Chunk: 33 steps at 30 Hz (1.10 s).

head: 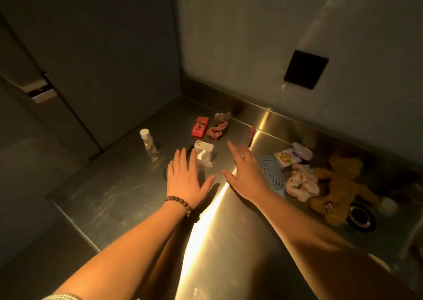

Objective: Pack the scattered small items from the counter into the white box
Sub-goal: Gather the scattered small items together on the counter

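Note:
Small items lie scattered on a steel counter (119, 196). My left hand (185, 178), with a bead bracelet on the wrist, hovers flat and empty just in front of a small white box (204, 151). My right hand (247, 172) is spread open and empty, beside a blue oval brush (271, 173). Farther back lie a red packet (200, 126), a checked scrunchie (217, 129) and a small plush charm (222, 116). A clear bottle with a white cap (147, 142) stands at the left. At the right lie a pink scrunchie (301, 186), a brown plush bear (338, 188), a cartoon card (285, 159) and a pink tube (251, 136).
The counter meets walls at the back and right, with a dark wall plate (305, 69) above. A round metal drain (360, 217) sits near the bear. A dark cabinet door (96, 54) stands at the left, beyond the counter's left edge.

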Available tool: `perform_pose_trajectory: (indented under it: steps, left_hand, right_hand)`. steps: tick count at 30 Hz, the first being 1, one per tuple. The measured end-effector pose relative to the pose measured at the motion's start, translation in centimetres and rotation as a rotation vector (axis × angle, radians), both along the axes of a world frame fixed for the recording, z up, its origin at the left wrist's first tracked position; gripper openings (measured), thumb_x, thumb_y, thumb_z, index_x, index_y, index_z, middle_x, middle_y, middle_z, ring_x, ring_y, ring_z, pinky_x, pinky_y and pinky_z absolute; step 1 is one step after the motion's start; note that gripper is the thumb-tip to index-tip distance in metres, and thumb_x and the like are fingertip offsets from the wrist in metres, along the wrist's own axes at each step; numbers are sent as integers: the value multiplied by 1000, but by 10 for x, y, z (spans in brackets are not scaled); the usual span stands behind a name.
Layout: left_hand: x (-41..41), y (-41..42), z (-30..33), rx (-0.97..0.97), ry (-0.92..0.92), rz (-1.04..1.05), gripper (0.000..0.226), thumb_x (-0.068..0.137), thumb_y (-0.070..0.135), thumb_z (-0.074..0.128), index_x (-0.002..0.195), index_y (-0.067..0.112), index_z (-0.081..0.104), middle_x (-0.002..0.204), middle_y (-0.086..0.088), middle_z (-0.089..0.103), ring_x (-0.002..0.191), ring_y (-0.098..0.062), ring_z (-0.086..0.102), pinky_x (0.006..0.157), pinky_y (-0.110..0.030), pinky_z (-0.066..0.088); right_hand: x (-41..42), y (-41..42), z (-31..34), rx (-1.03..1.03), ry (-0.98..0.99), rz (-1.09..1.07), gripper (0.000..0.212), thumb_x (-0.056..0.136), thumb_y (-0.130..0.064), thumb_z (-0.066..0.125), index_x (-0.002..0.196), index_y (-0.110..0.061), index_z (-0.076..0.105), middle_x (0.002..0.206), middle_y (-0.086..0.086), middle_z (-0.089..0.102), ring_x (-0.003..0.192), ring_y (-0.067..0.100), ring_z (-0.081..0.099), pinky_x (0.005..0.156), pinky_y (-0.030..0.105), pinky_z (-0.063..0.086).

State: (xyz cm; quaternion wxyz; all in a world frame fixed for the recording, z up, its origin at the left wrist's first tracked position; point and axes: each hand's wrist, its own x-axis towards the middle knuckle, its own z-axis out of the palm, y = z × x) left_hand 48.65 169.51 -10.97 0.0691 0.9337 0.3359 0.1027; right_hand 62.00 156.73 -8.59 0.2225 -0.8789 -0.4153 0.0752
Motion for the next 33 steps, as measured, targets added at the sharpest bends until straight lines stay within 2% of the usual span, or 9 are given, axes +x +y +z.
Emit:
perform_pose_trajectory:
  steps: [4,7,11,14,18,22,26,29,33]
  left_hand:
    - [-25,37,-18,-81,78,115,106,68,88,9,148,21,-11,156,-10,-13,142,-28,-15,115,-48,-2]
    - [-28,44,-33,-174,115,121,110,65,92,12,147,23,-15,155,-9,-16,141,-26,-18,115,-47,-5]
    - [-19,43,-41,-167,113,82,105,70,87,16,148,21,-9,157,-5,-4,143,-23,-9,114,-42,-8]
    - [-8,40,-38,-193,71,-6,96,80,75,31,148,19,-7,157,-4,-1,144,-20,-4,114,-36,-6]
    - [12,29,-30,-269,17,-119,78,91,46,42,149,15,1,157,-6,4,144,-19,-1,112,-29,-7]
    - [31,11,-22,-380,-41,-203,71,89,19,48,148,13,10,157,-8,8,143,-17,4,109,-23,-7]
    - [53,-15,-13,-422,-85,-286,66,89,11,47,148,11,17,156,-7,13,143,-20,7,108,-21,-3]
    - [73,-38,-1,-430,-145,-371,59,92,10,45,147,11,23,155,-6,18,142,-19,12,106,-17,0]
    - [109,-75,30,-396,-276,-519,51,91,11,48,140,12,37,146,-8,33,134,-20,27,109,-23,14]
  right_hand:
    - [0,45,-5,16,92,97,92,86,-42,63,146,-46,-6,159,3,9,144,30,18,110,51,35]
    - [4,72,-11,41,135,112,95,85,-34,67,146,-46,-4,158,0,12,139,30,31,103,49,44]
    - [8,91,-26,77,152,93,73,90,-22,60,147,-38,18,150,-2,30,128,28,47,98,42,47]
    - [11,91,-32,87,146,49,55,95,-16,50,143,-36,32,143,-1,40,122,27,51,95,43,50]
    - [14,76,-35,97,123,16,52,96,-16,50,142,-33,36,137,-2,46,117,24,54,93,40,51]
    - [23,43,-37,132,132,-16,51,95,-15,52,142,-30,39,138,-2,47,119,20,54,95,35,50]
    - [33,0,-34,190,128,-113,48,95,-16,52,139,-33,41,136,-3,48,118,19,55,88,32,52]
    - [44,-34,-21,231,75,-192,47,95,-18,51,138,-35,42,133,-5,50,116,14,53,85,23,47]
    - [62,-87,10,310,38,-316,45,95,-14,51,137,-29,45,135,-3,51,120,12,50,96,26,45]
